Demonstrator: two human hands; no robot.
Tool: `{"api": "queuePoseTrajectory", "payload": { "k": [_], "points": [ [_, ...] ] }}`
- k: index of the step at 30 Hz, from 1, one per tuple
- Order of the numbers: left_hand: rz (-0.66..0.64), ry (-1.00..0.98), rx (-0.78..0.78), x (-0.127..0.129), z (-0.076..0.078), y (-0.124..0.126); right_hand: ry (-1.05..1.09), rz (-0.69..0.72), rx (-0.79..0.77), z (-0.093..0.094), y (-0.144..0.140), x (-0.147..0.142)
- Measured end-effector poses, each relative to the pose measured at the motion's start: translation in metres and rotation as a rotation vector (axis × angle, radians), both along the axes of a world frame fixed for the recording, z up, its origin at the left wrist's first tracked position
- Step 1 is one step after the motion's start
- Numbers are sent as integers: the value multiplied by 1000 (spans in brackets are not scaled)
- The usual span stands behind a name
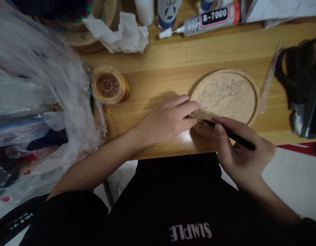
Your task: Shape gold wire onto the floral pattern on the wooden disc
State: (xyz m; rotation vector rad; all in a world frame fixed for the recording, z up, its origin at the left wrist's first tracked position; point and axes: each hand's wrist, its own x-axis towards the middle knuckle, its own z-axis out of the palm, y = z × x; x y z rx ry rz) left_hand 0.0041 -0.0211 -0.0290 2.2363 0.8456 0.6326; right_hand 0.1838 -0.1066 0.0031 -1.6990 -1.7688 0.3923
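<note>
A round wooden disc (226, 95) with a drawn flower outline lies near the front edge of the wooden table (173, 65). My left hand (170, 118) rests flat on the table, its fingertips pressing the disc's left rim. My right hand (237, 150) grips a thin black tool (231, 135) like a pen, its tip touching the disc's lower left part beside my left fingers.
A spool of gold wire (109, 85) sits left of my hands, clear plastic bags (37, 95) beyond it. At the back lie a crumpled tissue (122, 32), a B-7000 glue tube (206, 18) and bottles. A black object (303, 85) stands at the right.
</note>
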Motion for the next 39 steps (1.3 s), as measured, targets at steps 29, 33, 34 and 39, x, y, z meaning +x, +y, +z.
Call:
{"api": "queuePoseTrajectory", "payload": {
  "k": [29,33,34,39],
  "points": [
    [4,24,20,0,1,0,72,-109,-43,-1,1,-4],
    [5,12,5,0,0,0,61,-41,-46,0,3,1],
    [10,14,-5,0,0,0,48,-27,-40,1,3,3],
    [15,10,-39,1,1,1,-31,86,-33,5,10,9]
  ]
}}
